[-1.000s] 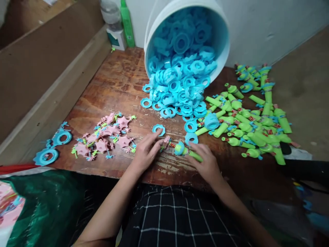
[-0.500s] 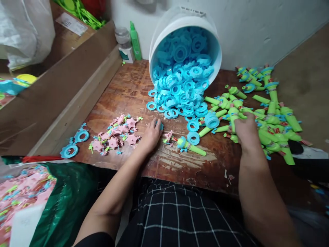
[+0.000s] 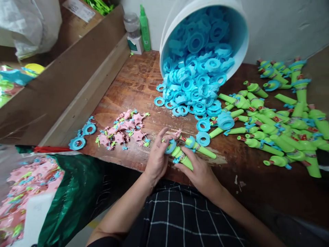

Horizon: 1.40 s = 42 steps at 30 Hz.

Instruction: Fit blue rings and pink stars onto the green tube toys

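Note:
My right hand (image 3: 200, 173) grips a green toy handle (image 3: 181, 157) near the table's front edge. My left hand (image 3: 158, 156) pinches a blue ring (image 3: 170, 146) at the tip of that handle, with the forefinger stretched out. A second green handle (image 3: 202, 146) with a blue and pink head lies on the table just behind my hands. A loose blue ring (image 3: 203, 138) lies beside it.
A tipped white bucket (image 3: 241, 41) spills several blue rings (image 3: 195, 89) onto the wooden table (image 3: 133, 85). Green handles (image 3: 277, 127) are heaped at the right. Pink star pieces (image 3: 123, 132) and two joined blue rings (image 3: 82, 135) lie at the left. A green bag (image 3: 69, 192) sits lower left.
My right hand came back from the green pile with a handle. My left hand lifted a blue ring off the table and brought it to the handle's tip.

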{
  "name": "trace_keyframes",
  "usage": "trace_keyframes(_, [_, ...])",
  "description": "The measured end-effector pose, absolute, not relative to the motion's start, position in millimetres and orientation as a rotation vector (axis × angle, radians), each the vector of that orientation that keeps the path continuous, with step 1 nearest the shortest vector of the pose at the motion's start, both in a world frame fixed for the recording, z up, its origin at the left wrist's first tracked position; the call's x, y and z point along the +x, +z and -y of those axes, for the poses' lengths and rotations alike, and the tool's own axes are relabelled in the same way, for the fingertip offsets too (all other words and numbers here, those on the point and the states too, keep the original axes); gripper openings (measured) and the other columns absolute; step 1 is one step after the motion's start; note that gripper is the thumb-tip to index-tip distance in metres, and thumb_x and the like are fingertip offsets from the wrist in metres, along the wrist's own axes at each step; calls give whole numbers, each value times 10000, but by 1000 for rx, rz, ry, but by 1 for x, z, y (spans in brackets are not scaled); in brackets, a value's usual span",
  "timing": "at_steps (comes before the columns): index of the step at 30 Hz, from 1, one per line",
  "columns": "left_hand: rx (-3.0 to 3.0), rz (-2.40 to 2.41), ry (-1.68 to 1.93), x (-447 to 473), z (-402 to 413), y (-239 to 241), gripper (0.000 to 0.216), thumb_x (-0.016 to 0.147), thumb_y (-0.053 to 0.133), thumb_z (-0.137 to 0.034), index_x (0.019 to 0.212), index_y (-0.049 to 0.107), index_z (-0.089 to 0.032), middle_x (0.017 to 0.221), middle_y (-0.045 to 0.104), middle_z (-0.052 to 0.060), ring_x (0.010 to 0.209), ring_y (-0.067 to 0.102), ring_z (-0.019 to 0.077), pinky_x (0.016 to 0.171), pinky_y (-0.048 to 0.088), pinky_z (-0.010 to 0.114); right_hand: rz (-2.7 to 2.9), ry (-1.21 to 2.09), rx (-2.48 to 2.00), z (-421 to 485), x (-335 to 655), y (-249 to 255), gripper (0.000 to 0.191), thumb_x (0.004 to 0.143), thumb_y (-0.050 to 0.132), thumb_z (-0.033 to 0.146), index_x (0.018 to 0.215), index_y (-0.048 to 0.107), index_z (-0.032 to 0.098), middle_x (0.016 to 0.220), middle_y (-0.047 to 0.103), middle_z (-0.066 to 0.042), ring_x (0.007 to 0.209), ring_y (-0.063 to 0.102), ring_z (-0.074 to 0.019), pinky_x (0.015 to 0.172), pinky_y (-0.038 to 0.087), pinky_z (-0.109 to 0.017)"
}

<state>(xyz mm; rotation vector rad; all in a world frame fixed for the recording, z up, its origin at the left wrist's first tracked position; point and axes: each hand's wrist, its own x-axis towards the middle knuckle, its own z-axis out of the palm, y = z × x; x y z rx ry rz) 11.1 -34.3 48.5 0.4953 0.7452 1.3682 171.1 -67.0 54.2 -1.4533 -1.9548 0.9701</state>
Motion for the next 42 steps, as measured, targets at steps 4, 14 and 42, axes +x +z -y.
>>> trace_keyframes(4, [489, -652, 1281, 6, 45, 45, 673, 851, 873, -340, 1407, 514, -216, 1051, 594, 49, 909, 582, 171, 805, 495, 241, 1573, 1560, -1316, 58, 170, 51, 458, 849, 778, 406, 1253, 639, 240, 1115, 736, -64, 925, 716, -206, 787, 590, -303])
trace_keyframes(14, [1719, -1879, 1156, -75, 24, 29, 413, 1025, 494, -276, 1422, 506, -162, 1455, 447, 179, 1341, 364, 361, 1174, 284, 570, 1278, 1912, -1349, 21, 173, 25, 603, 851, 724, 575, 1317, 647, 201, 760, 654, 1, 566, 557, -116, 505, 473, -227])
trace_keyframes(42, [1806, -1236, 963, -52, 9, -20, 383, 992, 648, -243, 1364, 569, -205, 1033, 570, 78, 941, 572, 238, 859, 486, 326, 2063, 1002, -1539, 28, 202, 32, 405, 928, 642, 404, 1265, 733, 200, 1259, 744, -112, 1149, 721, -306, 1031, 568, -469])
